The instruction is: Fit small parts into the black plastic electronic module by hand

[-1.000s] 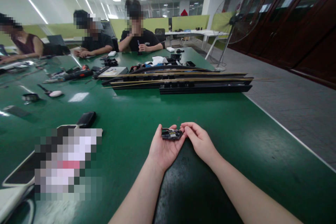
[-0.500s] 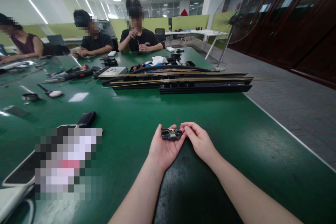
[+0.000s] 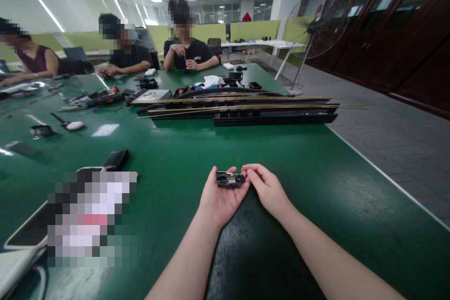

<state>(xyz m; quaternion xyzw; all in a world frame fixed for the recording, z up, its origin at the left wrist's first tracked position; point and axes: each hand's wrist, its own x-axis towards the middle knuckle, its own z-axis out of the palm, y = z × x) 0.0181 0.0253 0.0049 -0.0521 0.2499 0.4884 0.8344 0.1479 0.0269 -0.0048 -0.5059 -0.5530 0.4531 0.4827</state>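
A small black electronic module (image 3: pixel 230 180) with wires along its top lies in the palm of my left hand (image 3: pixel 221 201). The fingers of that hand curl up behind and beneath the module, and the thumb rises along its left end. My right hand (image 3: pixel 265 187) meets it at the right end, thumb and index finger pinched together close to the module's edge. Whatever sits between those fingertips is too small to make out. Both hands are just above the green table (image 3: pixel 288 154).
Across the table lie long black rails (image 3: pixel 274 118) with thin brass-coloured rods (image 3: pixel 197 111) on top. At the left rest a blurred-out device (image 3: pixel 26 229) and a black box-like object (image 3: pixel 116 159). Several people sit along the far side; a standing fan (image 3: pixel 311 28) is at the right.
My hands and the module hold almost the same pose. Across the table, the person in the middle has lowered a raised hand slightly.
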